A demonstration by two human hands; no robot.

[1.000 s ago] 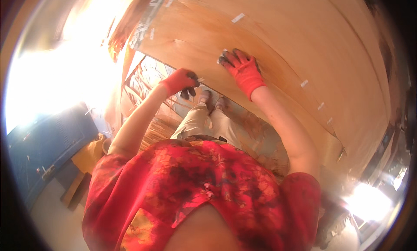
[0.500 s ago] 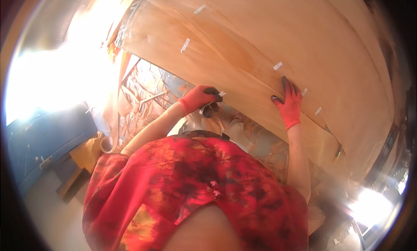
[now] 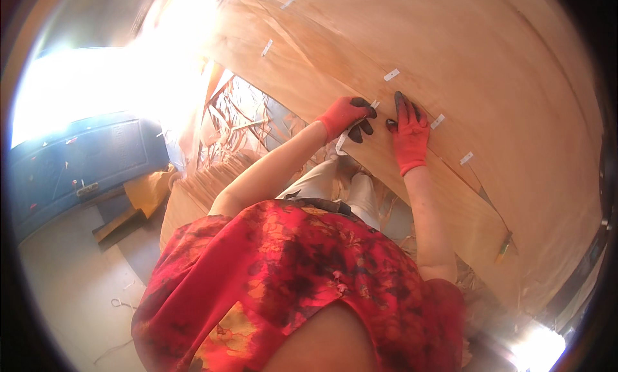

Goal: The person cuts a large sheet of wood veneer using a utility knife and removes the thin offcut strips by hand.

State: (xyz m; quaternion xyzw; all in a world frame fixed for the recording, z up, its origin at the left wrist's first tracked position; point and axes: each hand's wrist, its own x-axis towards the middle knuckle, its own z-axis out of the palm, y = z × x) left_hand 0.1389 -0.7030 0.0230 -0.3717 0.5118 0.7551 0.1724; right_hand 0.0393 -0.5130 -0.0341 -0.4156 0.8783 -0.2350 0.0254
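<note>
left hand moved over lt brown wood sheet w/ wht strips.

I can read no words, numbers or signs here; any marks on the white tapes along my sheet are too small.

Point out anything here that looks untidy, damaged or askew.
Thin brown strips lie in a loose tangle left of the wood sheet, like scattered offcuts. A narrow dark wedge also interrupts the sheet at right; it may be a gap or only shadow.
</note>
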